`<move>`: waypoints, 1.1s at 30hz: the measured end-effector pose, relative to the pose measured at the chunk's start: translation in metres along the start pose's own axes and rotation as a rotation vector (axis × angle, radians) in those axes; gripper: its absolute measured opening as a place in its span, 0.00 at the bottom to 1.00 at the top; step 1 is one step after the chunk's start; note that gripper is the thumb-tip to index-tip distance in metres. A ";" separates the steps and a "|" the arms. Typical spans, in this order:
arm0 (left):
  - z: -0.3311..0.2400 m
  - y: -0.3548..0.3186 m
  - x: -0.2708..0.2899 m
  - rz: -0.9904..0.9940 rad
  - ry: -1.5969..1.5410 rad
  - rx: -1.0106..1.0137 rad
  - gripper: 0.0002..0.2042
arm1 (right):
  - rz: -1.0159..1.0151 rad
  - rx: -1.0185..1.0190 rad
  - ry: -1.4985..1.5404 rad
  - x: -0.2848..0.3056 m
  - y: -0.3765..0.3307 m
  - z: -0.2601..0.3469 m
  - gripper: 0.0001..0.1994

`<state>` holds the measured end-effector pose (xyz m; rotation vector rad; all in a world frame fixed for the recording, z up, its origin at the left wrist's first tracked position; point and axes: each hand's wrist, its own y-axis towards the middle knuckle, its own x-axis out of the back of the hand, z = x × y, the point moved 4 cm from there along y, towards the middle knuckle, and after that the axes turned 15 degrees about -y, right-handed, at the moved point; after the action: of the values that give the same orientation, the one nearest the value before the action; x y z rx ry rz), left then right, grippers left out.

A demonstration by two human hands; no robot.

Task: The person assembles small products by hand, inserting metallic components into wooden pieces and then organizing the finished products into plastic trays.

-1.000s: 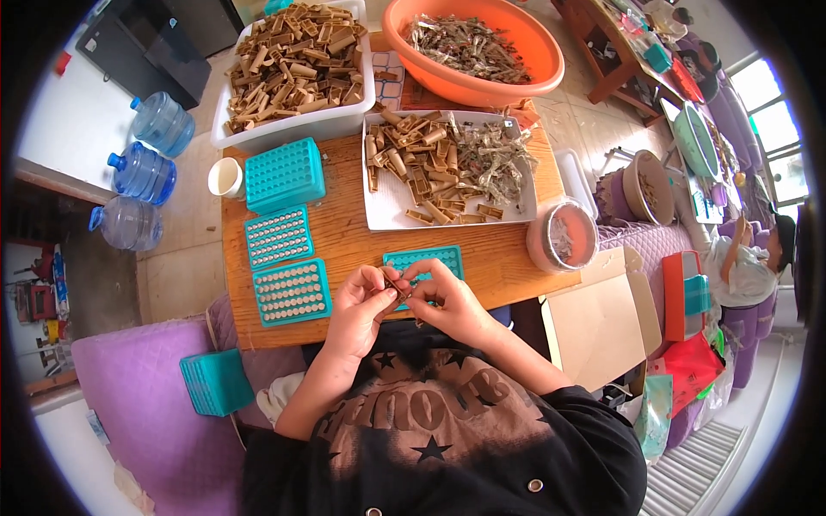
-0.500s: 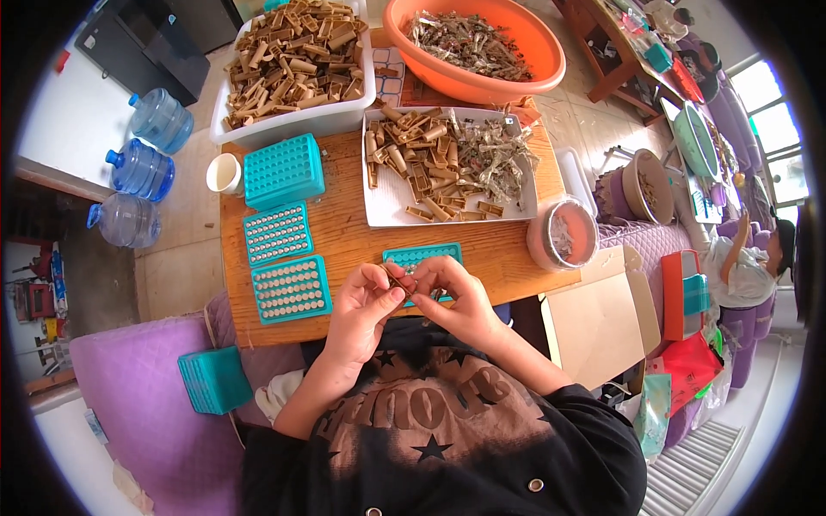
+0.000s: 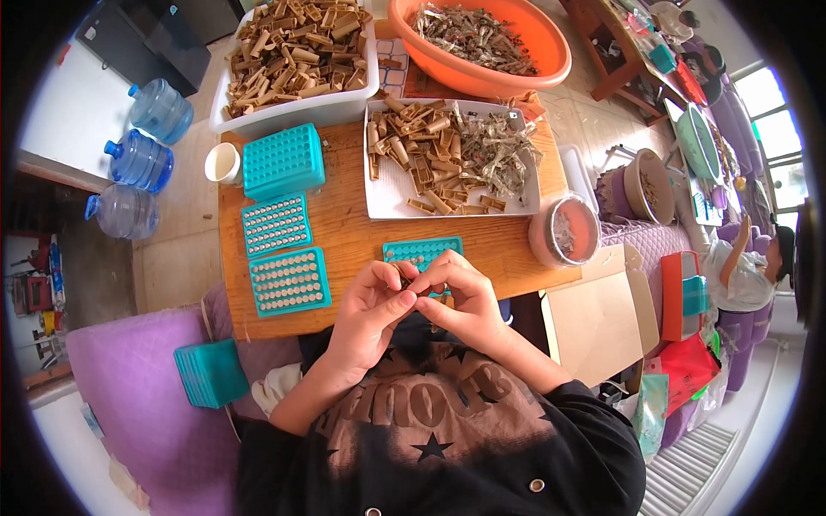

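Above my lap, at the table's front edge, both hands meet fingertip to fingertip. My left hand [image 3: 370,314] is closed, pinching a small brown plastic piece [image 3: 404,280] that my fingers mostly cover. Against it, my right hand [image 3: 465,301] is also closed, thumb and forefinger pressed together; what lies in its grip is largely hidden. Just beyond the hands lies a teal tray with holes [image 3: 422,249], partly covered by my fingers. Farther off, a white tray [image 3: 379,206] holds brown plastic shells [image 3: 430,142] beside small clear-wrapped parts [image 3: 495,159].
Two filled teal trays [image 3: 291,281] and a teal stack [image 3: 282,161] stand left, near a white cup [image 3: 224,163]. Behind are a bin of brown shells [image 3: 297,56] and an orange basin [image 3: 482,82]. A round tub [image 3: 564,230] stands right; another person [image 3: 740,271] sits far right.
My fingers have shifted around the brown piece, which has turned and shows less now. My hands stay together in nearly the same place, while the table appears slightly higher in view.
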<state>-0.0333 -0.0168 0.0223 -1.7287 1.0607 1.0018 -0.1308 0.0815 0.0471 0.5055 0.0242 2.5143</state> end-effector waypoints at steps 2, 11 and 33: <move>-0.001 -0.002 -0.002 0.005 0.007 -0.009 0.09 | 0.023 -0.003 0.031 0.000 0.000 0.002 0.07; -0.004 -0.007 -0.014 0.049 0.039 -0.016 0.11 | 0.034 -0.039 0.216 0.001 -0.003 0.006 0.05; -0.001 -0.006 -0.010 0.042 0.042 0.069 0.09 | 0.148 -0.105 0.268 -0.001 -0.001 0.003 0.05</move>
<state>-0.0304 -0.0135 0.0330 -1.6841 1.1493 0.9475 -0.1282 0.0819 0.0498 0.1299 -0.0442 2.6940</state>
